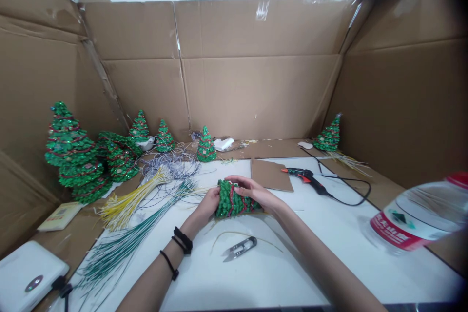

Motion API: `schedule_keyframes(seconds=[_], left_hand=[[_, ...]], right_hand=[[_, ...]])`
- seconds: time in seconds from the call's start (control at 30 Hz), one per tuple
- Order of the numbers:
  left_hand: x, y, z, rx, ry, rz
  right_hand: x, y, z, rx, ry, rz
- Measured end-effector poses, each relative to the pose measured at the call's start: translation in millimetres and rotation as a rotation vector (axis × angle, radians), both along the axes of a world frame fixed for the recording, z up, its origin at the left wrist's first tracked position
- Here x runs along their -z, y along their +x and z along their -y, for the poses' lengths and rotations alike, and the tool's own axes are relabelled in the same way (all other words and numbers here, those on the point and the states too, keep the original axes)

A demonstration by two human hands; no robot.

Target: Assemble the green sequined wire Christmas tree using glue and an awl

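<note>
Both hands, left hand (209, 203) and right hand (247, 189), have fingers wrapped round a small green sequined cone tree (234, 201) lying sideways, just above the white surface (292, 273), metal snips (239, 247) nearby.

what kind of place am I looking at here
Probably a small craft workbench walled in with cardboard: finished sequin trees stand at the left, a glue gun and snips lie on the table, and both hands hold another tree.

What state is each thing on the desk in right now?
Tree: on its side, held by both hands.
Left hand: grips the tree's base.
Right hand: lies over the tree.
Snips: lying loose on the table.
Glue gun: lying down, cord attached.
Bottle: capped, tilted.
</note>
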State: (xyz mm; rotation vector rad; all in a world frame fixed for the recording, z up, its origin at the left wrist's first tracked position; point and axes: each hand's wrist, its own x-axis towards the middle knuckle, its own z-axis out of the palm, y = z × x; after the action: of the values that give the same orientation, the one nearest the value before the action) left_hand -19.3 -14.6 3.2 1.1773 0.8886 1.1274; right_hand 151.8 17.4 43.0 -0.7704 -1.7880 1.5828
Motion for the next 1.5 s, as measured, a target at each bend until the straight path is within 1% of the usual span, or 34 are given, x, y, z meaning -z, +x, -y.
schedule_keyframes(seconds=[0.17,0.43,0.53,0.67,0.83,1.0,1.2,1.5], left_hand=[[-0.7,0.0,1.1,0.003,0.018,0.004],[1.6,0.2,2.0,-0.019,0.036,-0.013],[0.1,0.6,2.6,-0.022,0.043,-0.009],[0.1,0.6,2.8,-0.017,0.04,-0.004],[2.9,0.0,2.2,0.006,0.012,0.008],[2.2,0.8,1.3,-0.022,0.031,0.021],[2.0,0.9,2.0,0.004,0.03,0.012],[2.4,0.4,1.9,-0.006,0.05,-0.004]], right_hand=[[-3.5,0.8,0.1,0.005,0.023,0.046],[-1.4,0.2,-3.2,0.001,0.045,0.067],[0.6,-0.2,-5.2,-0.017,0.024,0.037],[3.2,-0.9,-8.1,-0.074,-0.03,-0.025],[1.2,-1.2,-7.6,-0.097,-0.082,-0.04],[1.0,-1.2,-7.4,-0.083,-0.091,-0.028],[5.6,-0.9,-10.7,-0.116,-0.105,-0.033],[1.9,-1.3,-10.3,-0.146,-0.084,-0.022]])
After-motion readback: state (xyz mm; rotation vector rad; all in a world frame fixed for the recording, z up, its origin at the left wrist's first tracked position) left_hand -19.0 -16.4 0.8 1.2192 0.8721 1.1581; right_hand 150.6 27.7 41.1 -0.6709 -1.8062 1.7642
